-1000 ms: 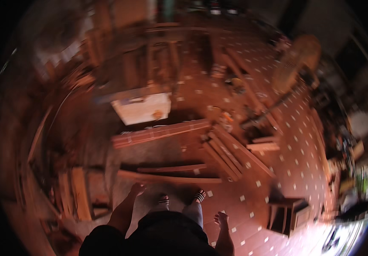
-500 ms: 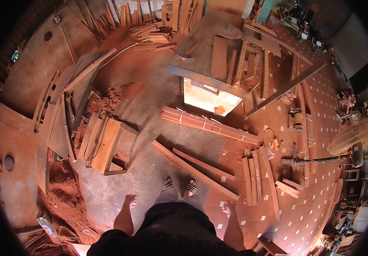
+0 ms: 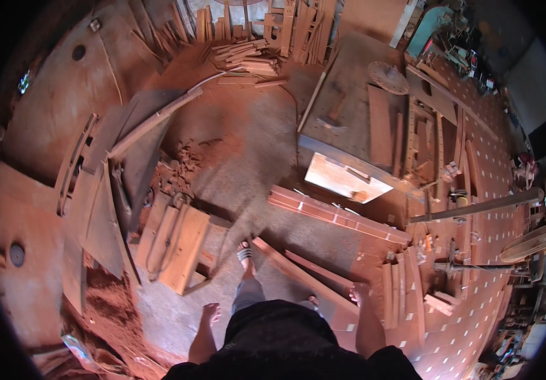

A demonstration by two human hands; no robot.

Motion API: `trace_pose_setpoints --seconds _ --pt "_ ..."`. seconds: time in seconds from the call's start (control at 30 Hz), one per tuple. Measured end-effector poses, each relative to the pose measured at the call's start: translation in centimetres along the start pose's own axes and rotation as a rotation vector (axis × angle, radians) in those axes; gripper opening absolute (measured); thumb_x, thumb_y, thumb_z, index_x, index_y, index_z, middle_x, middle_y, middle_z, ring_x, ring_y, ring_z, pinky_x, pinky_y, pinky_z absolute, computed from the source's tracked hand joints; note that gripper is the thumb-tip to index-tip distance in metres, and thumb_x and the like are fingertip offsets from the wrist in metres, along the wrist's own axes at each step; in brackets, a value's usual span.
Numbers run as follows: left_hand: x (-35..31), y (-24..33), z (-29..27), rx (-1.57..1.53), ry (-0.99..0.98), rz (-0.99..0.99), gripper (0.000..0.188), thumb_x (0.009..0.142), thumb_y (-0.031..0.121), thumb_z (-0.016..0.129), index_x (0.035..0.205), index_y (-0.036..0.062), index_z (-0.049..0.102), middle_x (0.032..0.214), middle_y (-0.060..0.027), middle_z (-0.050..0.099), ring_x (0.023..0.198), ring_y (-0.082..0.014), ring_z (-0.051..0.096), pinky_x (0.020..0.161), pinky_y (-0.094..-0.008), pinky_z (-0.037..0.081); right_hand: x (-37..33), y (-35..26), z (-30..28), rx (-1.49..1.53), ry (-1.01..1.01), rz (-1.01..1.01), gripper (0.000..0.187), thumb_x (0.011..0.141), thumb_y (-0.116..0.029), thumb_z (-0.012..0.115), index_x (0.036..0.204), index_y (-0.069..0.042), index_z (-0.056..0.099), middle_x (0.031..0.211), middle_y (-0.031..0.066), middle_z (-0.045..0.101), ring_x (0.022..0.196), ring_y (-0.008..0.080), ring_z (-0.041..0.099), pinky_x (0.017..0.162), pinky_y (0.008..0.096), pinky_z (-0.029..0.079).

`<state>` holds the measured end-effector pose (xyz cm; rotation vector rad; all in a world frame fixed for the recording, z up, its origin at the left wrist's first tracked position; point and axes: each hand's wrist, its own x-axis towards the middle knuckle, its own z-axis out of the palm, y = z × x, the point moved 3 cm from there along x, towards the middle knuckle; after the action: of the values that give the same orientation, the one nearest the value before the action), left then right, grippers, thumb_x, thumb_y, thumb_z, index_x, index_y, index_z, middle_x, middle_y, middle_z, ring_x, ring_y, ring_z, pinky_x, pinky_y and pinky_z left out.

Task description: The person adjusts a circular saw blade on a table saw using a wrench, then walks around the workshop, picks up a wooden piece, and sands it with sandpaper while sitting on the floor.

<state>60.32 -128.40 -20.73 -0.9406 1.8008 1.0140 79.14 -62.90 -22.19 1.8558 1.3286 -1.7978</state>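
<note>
Below, I see a bare left hand (image 3: 211, 312) and right hand (image 3: 359, 293) half-open, the latter near a long reddish-brown wooden plank (image 3: 304, 275).

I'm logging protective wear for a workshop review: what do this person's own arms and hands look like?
The person's bare left hand and bare right hand show no gloves; both are too small for finer detail. The bare forearms show no discernible watch. A black, short-sleeved cloth top covers the upper arms, without clear markings.
</note>
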Motion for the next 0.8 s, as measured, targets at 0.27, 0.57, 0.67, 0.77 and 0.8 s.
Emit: trace_pose_setpoints --seconds 0.27,0.57,0.67,0.77,0.8 --pt "8.6 22.3 -11.4 -0.065 -0.034 0.161 0.027 0.097 0.037 0.066 0.108 0.0125 0.068 0.087 -0.0014 0.067 0.073 -0.0136 0.064 0.062 -0.034 0.052 -1.5 -12.9 28.8 -0.378 -0.258 -0.118 0.017 0.098 -0.025 0.068 0.106 -0.01 0.069 0.08 0.0047 0.068 0.061 0.0154 0.063 0.052 0.0316 0.051" --pt "15.6 42.6 -10.9 0.011 -0.049 0.15 0.036 0.093 0.039 0.07 0.122 0.0168 0.069 0.105 -0.001 0.074 0.088 -0.0179 0.071 0.079 -0.0428 0.056 3.5 -33.4 44.1 -0.43 -0.123 -0.208 0.025 0.091 -0.028 0.074 0.104 -0.006 0.077 0.075 0.0079 0.073 0.06 0.0195 0.069 0.054 0.0362 0.056" --pt "18.3 49.5 -9.0 -0.035 -0.076 0.138 0.039 0.095 0.04 0.07 0.125 0.0162 0.068 0.109 -0.0012 0.073 0.096 -0.0203 0.07 0.084 -0.0488 0.055 9.4 -37.5 46.5 -0.422 -0.141 -0.058 0.021 0.094 -0.024 0.071 0.106 -0.008 0.074 0.077 0.0077 0.071 0.058 0.0184 0.066 0.05 0.0336 0.055" --pt "21.5 57.5 -8.0 -0.016 -0.051 0.088 0.04 0.095 0.041 0.07 0.125 0.0152 0.068 0.107 -0.0033 0.074 0.091 -0.0204 0.071 0.081 -0.0471 0.056 13.8 -43.4 50.7 -0.606 -0.092 0.062 0.023 0.089 -0.017 0.074 0.11 -0.008 0.075 0.084 0.0118 0.073 0.06 0.0236 0.069 0.046 0.0369 0.054" --pt "24.7 58.2 -8.3 -0.062 -0.106 0.167 0.034 0.096 0.04 0.069 0.118 0.0146 0.071 0.101 -0.0047 0.075 0.083 -0.0212 0.071 0.073 -0.0476 0.056 15.7 -46.4 52.5 -0.919 -0.069 -0.124 0.027 0.088 -0.022 0.075 0.111 -0.007 0.076 0.091 0.0152 0.074 0.068 0.0273 0.071 0.053 0.0406 0.057"
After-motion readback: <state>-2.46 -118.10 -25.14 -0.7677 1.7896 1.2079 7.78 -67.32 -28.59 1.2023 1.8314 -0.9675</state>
